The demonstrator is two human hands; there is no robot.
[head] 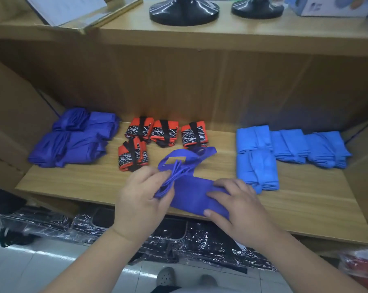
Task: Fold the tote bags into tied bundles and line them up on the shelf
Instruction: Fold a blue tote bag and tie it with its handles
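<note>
Though crowded, wooden shelf [73, 182] above tiles [30, 263]

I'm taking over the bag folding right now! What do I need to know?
Left hand: grips the gathered bag handles of the purple tote bag.
Right hand: fingers lie on the folded bag body, pressing it down at the front of the shelf.
Done: bundles already on the shelf: purple bundles at left, four orange patterned bundles in the middle, light blue bundles at right.
Left: this bag is folded but not yet tied. Probably wrap the handles round it, tie them, then line it up with the purple ones.
</note>
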